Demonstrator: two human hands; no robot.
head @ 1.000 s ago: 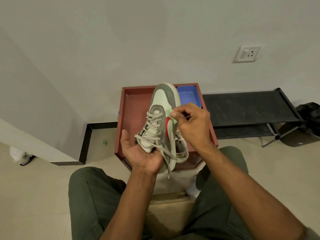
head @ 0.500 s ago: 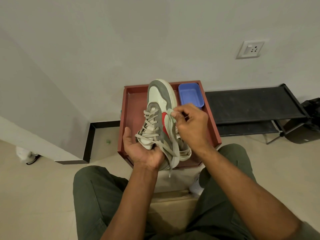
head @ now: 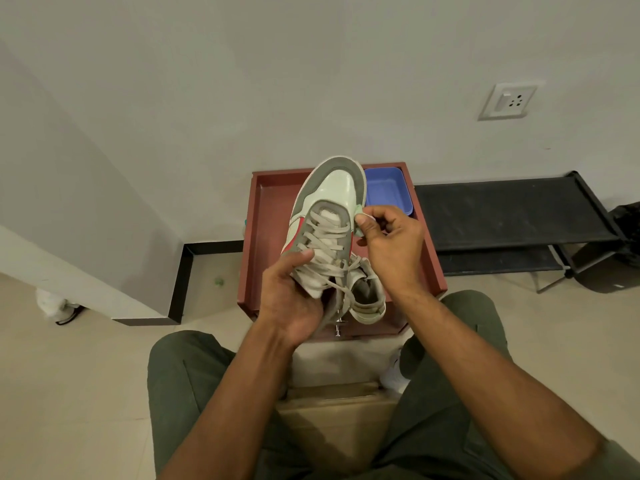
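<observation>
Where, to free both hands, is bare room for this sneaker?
Bare: the red tray's left strip, between its rim and the held sneaker; also the black rack top beside it. Crowded: the tray's back-right corner, holding the blue tub.

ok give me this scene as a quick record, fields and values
shoe: grey, white and red, toe pointing away, held up
left hand: grips the shoe from below near the heel, thumb at the laces
right hand: pinches what looks like a small pale green cloth against the shoe's right side
laces: loose, ends hanging
tray: red, under the shoe, blue tub in its far right corner
rack: black, right of the tray, by the wall
socket: on the wall, upper right
</observation>
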